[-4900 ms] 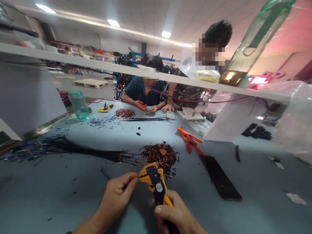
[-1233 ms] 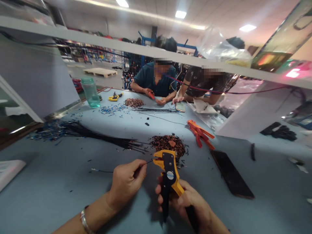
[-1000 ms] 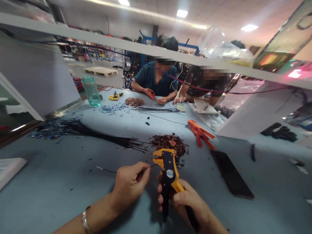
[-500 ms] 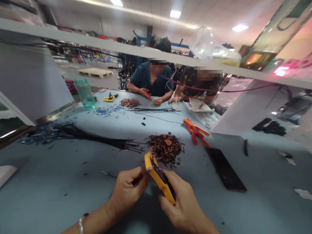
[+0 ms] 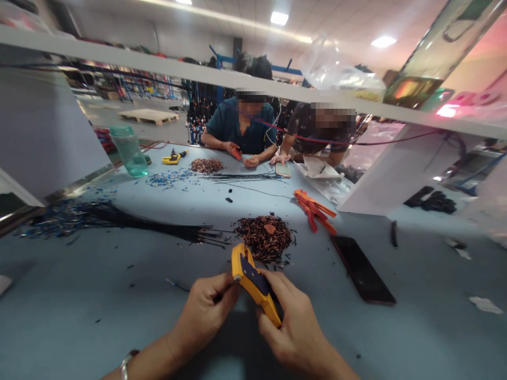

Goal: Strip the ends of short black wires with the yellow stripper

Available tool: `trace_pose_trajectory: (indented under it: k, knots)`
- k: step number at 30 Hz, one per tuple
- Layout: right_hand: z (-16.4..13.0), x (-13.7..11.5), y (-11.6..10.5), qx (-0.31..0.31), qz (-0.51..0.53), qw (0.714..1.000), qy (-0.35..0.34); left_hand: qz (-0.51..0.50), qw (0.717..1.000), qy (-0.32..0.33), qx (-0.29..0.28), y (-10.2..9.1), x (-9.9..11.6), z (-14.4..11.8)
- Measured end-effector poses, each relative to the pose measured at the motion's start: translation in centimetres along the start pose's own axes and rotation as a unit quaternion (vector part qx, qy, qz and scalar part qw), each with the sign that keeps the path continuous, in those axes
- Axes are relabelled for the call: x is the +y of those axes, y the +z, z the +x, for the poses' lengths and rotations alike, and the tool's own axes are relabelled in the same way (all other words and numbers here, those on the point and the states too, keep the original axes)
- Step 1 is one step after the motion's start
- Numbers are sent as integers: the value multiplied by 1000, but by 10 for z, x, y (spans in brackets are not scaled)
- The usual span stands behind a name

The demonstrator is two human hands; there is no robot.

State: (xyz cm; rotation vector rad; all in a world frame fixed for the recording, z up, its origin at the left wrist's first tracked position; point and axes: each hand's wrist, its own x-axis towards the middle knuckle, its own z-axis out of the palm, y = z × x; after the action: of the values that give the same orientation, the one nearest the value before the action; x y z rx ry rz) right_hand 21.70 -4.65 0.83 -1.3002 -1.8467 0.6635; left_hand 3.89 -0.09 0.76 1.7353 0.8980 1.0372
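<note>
Right hand (image 5: 295,330) grips stripper (image 5: 253,282); green jar (image 5: 127,150) far off.

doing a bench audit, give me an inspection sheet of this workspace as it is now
surface: blue-grey table, littered with black specks.
job's things: yellow wire stripper; thin black wire by it.
clutter: copper scrap pile, black wire bundle, orange stripper, black phone, green jar.
grippers: right hand grips the stripper; left hand pinched at its head.
cables: red cable under the shelf.
surroundings: two people seated across the table.
</note>
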Motion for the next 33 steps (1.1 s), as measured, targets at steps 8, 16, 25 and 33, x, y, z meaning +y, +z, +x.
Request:
trace_pose_trajectory:
  k: [8,16,25,33]
  knots:
    - [1,2,0,5,-10,1000,0,14,1000,11,-10,0,-3,0]
    - [1,5,1,19,-35,999,-7,-3,1000,16,-21,1,-2,0]
    - [5,7,1,10,-65,998,-11,-7,1000,1,-18,1,-3,1]
    - [5,8,0,-7,-82,996,-13,6,1000,16,-13,1,-5,2]
